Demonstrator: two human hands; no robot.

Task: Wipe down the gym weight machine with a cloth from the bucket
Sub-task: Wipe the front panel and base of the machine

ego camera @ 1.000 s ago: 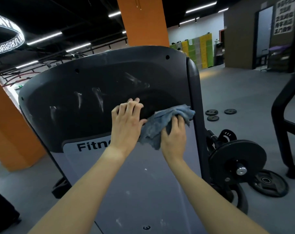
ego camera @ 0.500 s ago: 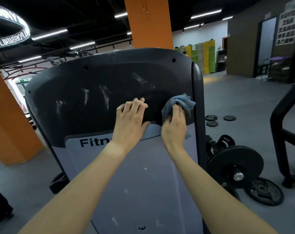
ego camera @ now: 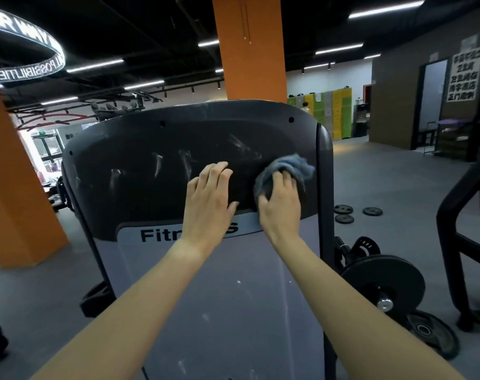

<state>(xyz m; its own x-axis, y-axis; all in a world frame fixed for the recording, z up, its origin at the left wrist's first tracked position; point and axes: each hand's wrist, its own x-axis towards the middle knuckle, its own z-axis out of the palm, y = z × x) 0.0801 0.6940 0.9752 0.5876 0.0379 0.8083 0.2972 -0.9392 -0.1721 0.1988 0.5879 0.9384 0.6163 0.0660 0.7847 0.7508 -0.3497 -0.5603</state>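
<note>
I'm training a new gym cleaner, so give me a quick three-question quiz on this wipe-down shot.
1. Fill in: the cloth is gripped by the ___ hand.
2. True or false: the left hand lies flat on the machine's dark panel and holds nothing.
3. Multiple choice: the white smears on that panel lie (A) left of the cloth, (B) right of the cloth, (C) nowhere, as it is spotless.

Key: 1. right hand. 2. True. 3. A.
</note>
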